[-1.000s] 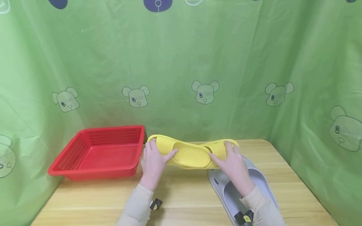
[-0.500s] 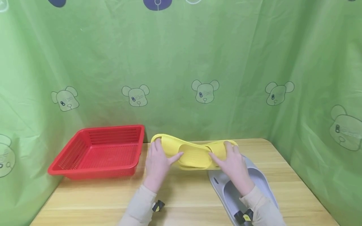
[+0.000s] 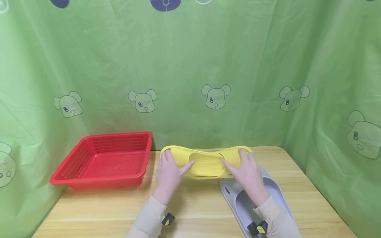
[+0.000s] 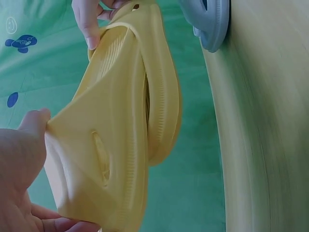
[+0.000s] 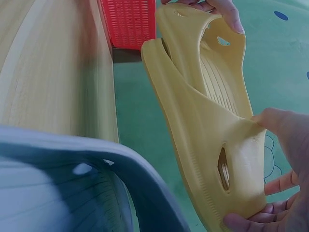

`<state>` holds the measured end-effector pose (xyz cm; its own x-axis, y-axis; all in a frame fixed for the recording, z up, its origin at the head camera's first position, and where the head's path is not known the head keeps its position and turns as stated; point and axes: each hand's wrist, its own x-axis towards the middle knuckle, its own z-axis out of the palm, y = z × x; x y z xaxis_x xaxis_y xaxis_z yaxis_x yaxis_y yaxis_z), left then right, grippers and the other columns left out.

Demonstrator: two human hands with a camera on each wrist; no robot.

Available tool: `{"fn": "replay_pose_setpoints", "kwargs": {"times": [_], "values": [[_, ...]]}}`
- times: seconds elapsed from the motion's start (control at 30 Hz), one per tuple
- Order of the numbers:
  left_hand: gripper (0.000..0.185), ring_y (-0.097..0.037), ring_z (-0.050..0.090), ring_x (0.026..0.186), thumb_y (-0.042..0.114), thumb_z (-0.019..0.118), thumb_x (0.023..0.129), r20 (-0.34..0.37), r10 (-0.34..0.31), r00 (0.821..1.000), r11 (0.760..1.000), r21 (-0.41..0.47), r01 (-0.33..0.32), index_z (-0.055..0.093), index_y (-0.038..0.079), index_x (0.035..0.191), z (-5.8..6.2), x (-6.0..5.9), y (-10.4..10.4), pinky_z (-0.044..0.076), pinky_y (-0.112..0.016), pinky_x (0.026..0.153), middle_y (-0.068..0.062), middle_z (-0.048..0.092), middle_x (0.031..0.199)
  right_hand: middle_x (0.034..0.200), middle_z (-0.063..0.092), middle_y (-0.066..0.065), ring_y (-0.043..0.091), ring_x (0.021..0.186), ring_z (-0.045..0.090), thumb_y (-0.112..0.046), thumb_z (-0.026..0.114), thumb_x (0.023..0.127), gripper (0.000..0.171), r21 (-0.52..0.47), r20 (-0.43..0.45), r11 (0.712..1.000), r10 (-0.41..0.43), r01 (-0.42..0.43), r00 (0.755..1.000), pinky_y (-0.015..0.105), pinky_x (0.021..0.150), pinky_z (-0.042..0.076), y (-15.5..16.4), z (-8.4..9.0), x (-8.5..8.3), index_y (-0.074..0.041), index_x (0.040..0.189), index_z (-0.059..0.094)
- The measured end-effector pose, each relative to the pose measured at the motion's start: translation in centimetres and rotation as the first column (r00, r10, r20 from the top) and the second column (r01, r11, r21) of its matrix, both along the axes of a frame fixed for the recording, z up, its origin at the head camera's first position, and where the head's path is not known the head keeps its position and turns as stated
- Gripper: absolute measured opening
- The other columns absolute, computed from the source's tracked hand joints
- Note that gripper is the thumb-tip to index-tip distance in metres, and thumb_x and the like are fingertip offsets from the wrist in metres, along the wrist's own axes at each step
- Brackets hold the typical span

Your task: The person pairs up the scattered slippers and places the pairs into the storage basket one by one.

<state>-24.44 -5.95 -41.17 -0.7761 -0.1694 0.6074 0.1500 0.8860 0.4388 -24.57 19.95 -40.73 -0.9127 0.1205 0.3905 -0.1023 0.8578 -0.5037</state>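
Observation:
A pair of yellow slippers (image 3: 207,164) lies sole to sole lengthwise, partly nested, their toe ends pointing opposite ways. My left hand (image 3: 168,174) grips the strap of the slipper at the left end, thumb at the strap's edge. On the other end, my right hand (image 3: 249,175) holds the second slipper's strap the same way. Both wrist views show the yellow pair (image 4: 120,121) held up, apart from the table. Beneath my right forearm, a grey slipper (image 3: 274,190) rests on the table, partly covered by the arm.
A red plastic basket (image 3: 96,182) stands at the table's back left, with nothing visible inside. The wooden table (image 3: 196,205) ends at a green curtain (image 3: 178,122) printed with bear heads, which hangs behind and at both sides.
My left hand has shifted slightly right with its slipper, so the yellow pair overlaps more and looks shorter. The left end has dipped a little. My right hand has hardly moved.

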Motion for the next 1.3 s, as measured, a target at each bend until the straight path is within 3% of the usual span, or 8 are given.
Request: {"fn": "replay_pose_setpoints", "kwargs": {"times": [0.23, 0.5, 0.7, 0.87, 1.1, 1.3], "values": [[0.088, -0.025, 0.056, 0.064, 0.075, 0.070, 0.066, -0.011, 0.002, 1.000, 1.000, -0.016, -0.002, 0.046, 0.001, 0.108, -0.1, 0.0, 0.2, 0.044, -0.028, 0.044, -0.010, 0.052, 0.087, 0.122, 0.050, 0.029, 0.051, 0.086, 0.060, -0.072, 0.056, 0.082, 0.089, 0.005, -0.011, 1.000, -0.006, 0.006, 1.000, 0.060, 0.073, 0.052, -0.1, -0.1, 0.0, -0.003, 0.136, 0.043], [0.086, -0.025, 0.057, 0.065, 0.074, 0.070, 0.067, 0.062, -0.045, 0.997, 0.999, -0.009, 0.046, 0.047, 0.003, 0.110, 0.3, 0.4, 0.4, 0.040, -0.027, 0.042, -0.010, 0.054, 0.088, 0.126, 0.048, 0.034, 0.054, 0.091, 0.060, -0.069, 0.056, 0.084, 0.089, 0.013, 0.001, 1.000, 0.009, -0.009, 1.000, 0.061, 0.075, 0.052, 0.3, 0.1, -0.1, 0.000, 0.138, 0.041], [0.087, -0.029, 0.062, 0.081, 0.069, 0.073, 0.067, -0.040, -0.109, 0.993, 0.987, -0.120, 0.103, 0.053, 0.002, 0.119, 0.2, 0.1, 0.0, 0.050, -0.036, 0.052, -0.013, 0.063, 0.101, 0.130, 0.046, 0.036, 0.057, 0.102, 0.057, -0.069, 0.055, 0.085, 0.091, 0.016, 0.003, 1.000, 0.000, 0.000, 1.000, 0.064, 0.081, 0.050, 1.2, 0.1, -0.6, 0.002, 0.139, 0.039], [0.092, -0.030, 0.058, 0.084, 0.068, 0.076, 0.061, -0.151, -0.121, 0.981, 0.971, -0.221, 0.086, 0.058, 0.002, 0.122, -0.1, -0.3, -0.6, 0.050, -0.037, 0.061, -0.015, 0.062, 0.103, 0.130, 0.047, 0.035, 0.057, 0.105, 0.055, -0.068, 0.056, 0.084, 0.090, 0.013, -0.007, 1.000, -0.004, 0.004, 1.000, 0.065, 0.085, 0.048, 1.9, 0.2, -0.7, 0.003, 0.137, 0.042], [0.093, -0.033, 0.056, 0.107, 0.066, 0.079, 0.058, -0.171, -0.159, 0.972, 0.960, -0.258, 0.111, 0.055, 0.008, 0.127, -0.3, -0.9, -1.1, 0.053, -0.043, 0.077, -0.016, 0.057, 0.122, 0.132, 0.047, 0.033, 0.056, 0.108, 0.054, -0.070, 0.054, 0.084, 0.090, 0.006, 0.005, 1.000, -0.020, 0.020, 1.000, 0.065, 0.084, 0.048, 2.4, 0.6, -0.8, 0.001, 0.137, 0.043], [0.094, -0.037, 0.051, 0.123, 0.055, 0.085, 0.060, -0.161, -0.285, 0.945, 0.929, -0.288, 0.231, 0.051, 0.010, 0.135, -0.2, -1.3, -1.6, 0.053, -0.051, 0.092, -0.020, 0.050, 0.136, 0.133, 0.047, 0.034, 0.058, 0.108, 0.054, -0.070, 0.055, 0.084, 0.090, 0.009, -0.003, 1.000, -0.029, 0.029, 1.000, 0.066, 0.083, 0.048, 2.8, 0.8, -0.7, 0.001, 0.137, 0.043]]}}
